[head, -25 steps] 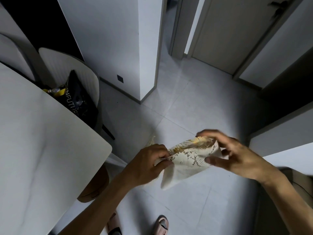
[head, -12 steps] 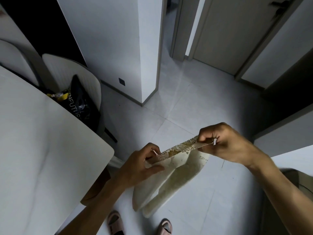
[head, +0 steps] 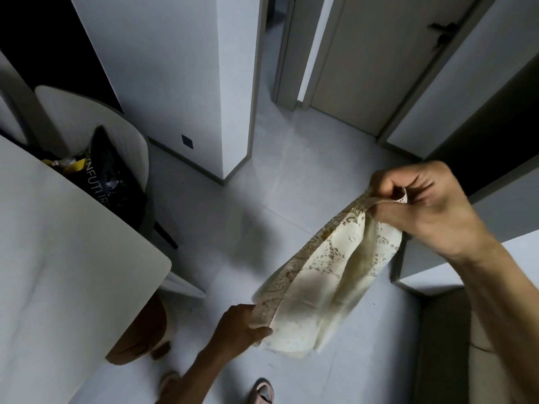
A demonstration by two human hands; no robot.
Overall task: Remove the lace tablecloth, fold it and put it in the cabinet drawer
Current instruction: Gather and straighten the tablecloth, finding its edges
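Observation:
The cream lace tablecloth (head: pixel 326 275), with a gold-patterned border, hangs folded in the air above the grey tile floor. My right hand (head: pixel 423 208) pinches its upper end at the right, raised high. My left hand (head: pixel 242 328) grips the lower end of the same bordered edge, near the bottom centre. The edge runs taut and slanted between the two hands, and the rest of the cloth droops below it in loose folds. No cabinet drawer is visible.
A white table (head: pixel 58 272) fills the left side. Behind it stands a pale chair (head: pixel 73 118) holding a black bag (head: pixel 110 182). A white wall corner (head: pixel 233 112) and a closed door (head: pixel 379 68) lie ahead. A low white unit (head: pixel 478 266) is at the right.
My hands have moved apart: the right hand rose up and to the right, the left dropped lower. The cloth went from a small bundle to a long stretched edge with folds hanging.

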